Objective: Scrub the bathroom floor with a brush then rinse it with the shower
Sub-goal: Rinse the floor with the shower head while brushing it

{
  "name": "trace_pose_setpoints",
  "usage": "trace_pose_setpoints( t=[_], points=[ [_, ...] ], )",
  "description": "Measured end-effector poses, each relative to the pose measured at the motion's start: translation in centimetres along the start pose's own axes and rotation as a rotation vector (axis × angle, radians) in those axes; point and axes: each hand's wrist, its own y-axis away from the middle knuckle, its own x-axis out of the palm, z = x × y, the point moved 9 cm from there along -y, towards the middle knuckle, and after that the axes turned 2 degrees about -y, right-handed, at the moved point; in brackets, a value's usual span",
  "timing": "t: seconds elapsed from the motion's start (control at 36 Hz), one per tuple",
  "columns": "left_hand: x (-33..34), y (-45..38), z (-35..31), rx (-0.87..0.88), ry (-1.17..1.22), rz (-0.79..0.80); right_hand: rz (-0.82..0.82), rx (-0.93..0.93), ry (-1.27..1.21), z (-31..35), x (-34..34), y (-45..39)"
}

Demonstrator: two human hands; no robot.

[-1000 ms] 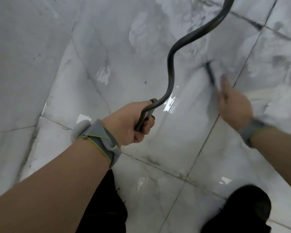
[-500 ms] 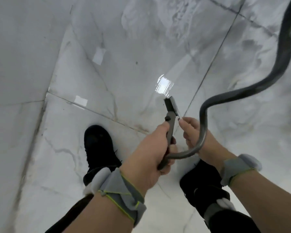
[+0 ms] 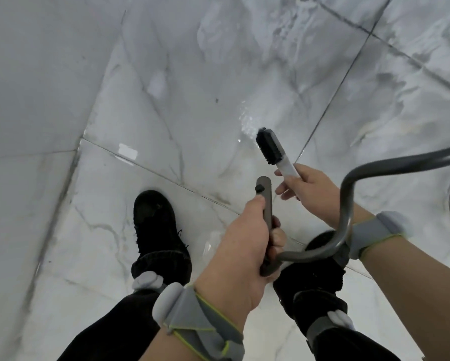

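My left hand (image 3: 240,246) grips the grey shower handle (image 3: 266,204), thumb just under its black button. The grey hose (image 3: 354,181) loops from the handle's lower end across my right wrist and off to the right. My right hand (image 3: 309,190) holds a brush (image 3: 274,152) by its white handle, black bristle head pointing up and away, just beyond the shower head's tip. Water splashes on the wet marble floor (image 3: 192,87) right by the bristles. Soapy streaks cover the tiles further out.
A grey tiled wall (image 3: 36,74) runs along the left. My two black shoes stand on the floor, the left one (image 3: 155,220) beside my left hand, the right one partly under the hose. Dark grout lines cross the tiles.
My right hand has come in from the far tiles close to the shower handle and raised the brush head up in front of it. The view has dropped toward my feet.
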Motion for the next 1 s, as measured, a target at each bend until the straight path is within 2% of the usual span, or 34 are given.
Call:
trace_pose_setpoints(
  t=[0.11, 0.17, 0.22, 0.28, 0.39, 0.5, 0.81, 0.94, 1.0],
  points=[
    [0.8, 0.3, 0.1, 0.000, -0.009, 0.026, 0.131, 0.058, 0.014, 0.7, 1.6, -1.3],
    [0.8, 0.5, -0.1, 0.010, -0.008, 0.029, 0.093, -0.004, 0.097, 2.0, 1.6, -1.5],
    [0.7, 0.7, -0.4, 0.021, 0.000, 0.030, 0.081, 0.018, 0.207, 1.4, 1.6, -2.1],
    [0.6, 0.9, -0.6, 0.025, 0.010, 0.030, 0.004, 0.095, 0.130, 0.6, 1.2, -2.1],
    [0.6, 1.2, -0.9, 0.037, 0.027, 0.038, -0.031, 0.088, 0.039, 0.7, 0.9, -1.4],
    [0.3, 1.2, -1.5, 0.042, 0.038, 0.030, -0.052, 0.084, 0.058, 1.2, 1.2, -1.1],
    [-2.0, 1.3, -2.9, 0.067, 0.043, -0.023, -0.044, -0.011, 0.373, 3.3, 1.7, -0.5],
    [-1.0, 1.4, -1.7, 0.010, -0.018, 0.033, -0.115, 0.020, 0.242, 2.6, 1.7, -1.5],
    [-0.7, 1.4, -1.5, 0.009, -0.040, 0.043, -0.105, 0.015, 0.274, 3.1, 1.9, -1.4]
  ],
)
